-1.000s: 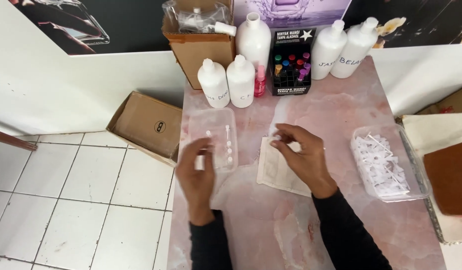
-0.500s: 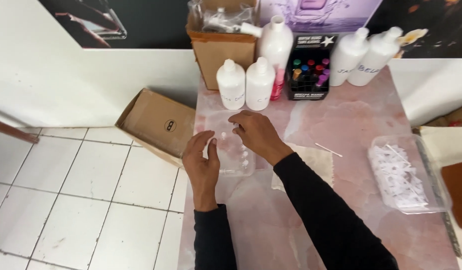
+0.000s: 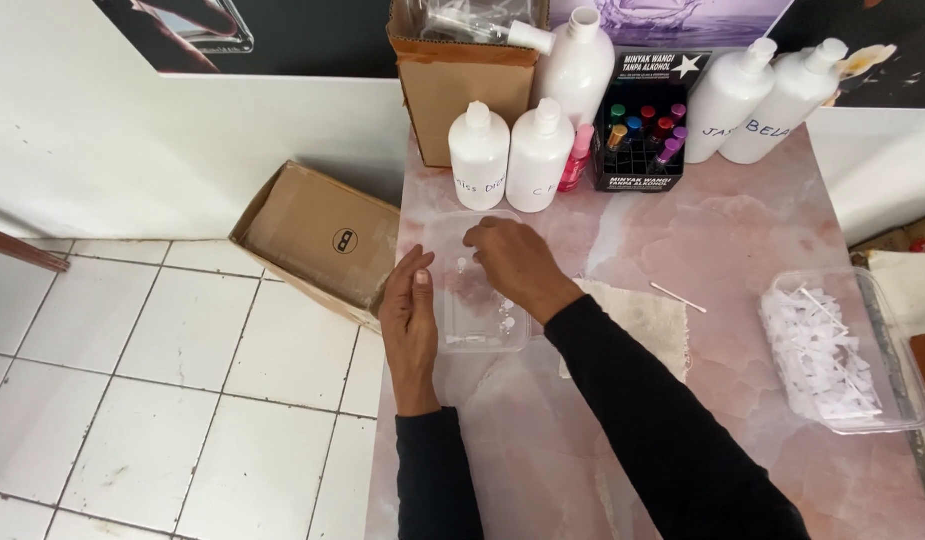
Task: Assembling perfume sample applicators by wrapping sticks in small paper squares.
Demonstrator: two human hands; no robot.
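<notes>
Clear plastic tray (image 3: 474, 300) sits just left of centre in the head view, near the left edge of the pink marble table (image 3: 722, 230), with a few tiny white bits inside it. Left hand (image 3: 410, 322) lies flat and relaxed against the tray's left wall, fingers straight and loosely together, not gripping anything. Right hand (image 3: 517, 262) reaches across over the top of the tray, fingers curled down with the tips bunched inside it; can't tell if they've actually pinched one of the small bits.

Right of the tray lies a beige cloth (image 3: 647, 315) partly under the right forearm, with a thin white stick (image 3: 677, 297) beside it. Lower right is another clear tub of white pieces (image 3: 832, 350). Up top, white bottles (image 3: 507, 155), a rack of coloured vials (image 3: 642, 135) and a cardboard box (image 3: 462, 85). An open box (image 3: 322, 240) sits on the tiled floor, left.
</notes>
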